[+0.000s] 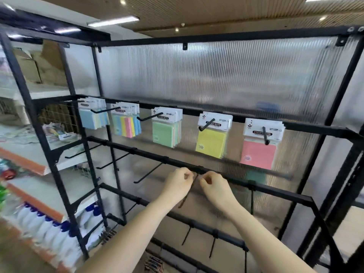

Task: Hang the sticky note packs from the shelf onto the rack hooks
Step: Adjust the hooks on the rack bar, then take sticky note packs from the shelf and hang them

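One head-worn camera looks forward and slightly down at the black rack (pixel 197 170). It sits close, within arm's reach.

Rack bar (pixel 275 191) by the hands: matt black metal. Panel (pixel 216 75) above them: ribbed translucent plastic. Sticky note packs (pixel 258 154) above: glossy film (paper headers).

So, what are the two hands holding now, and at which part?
Both hands pinch a black hook near its top, at the second bar; no pack is held.
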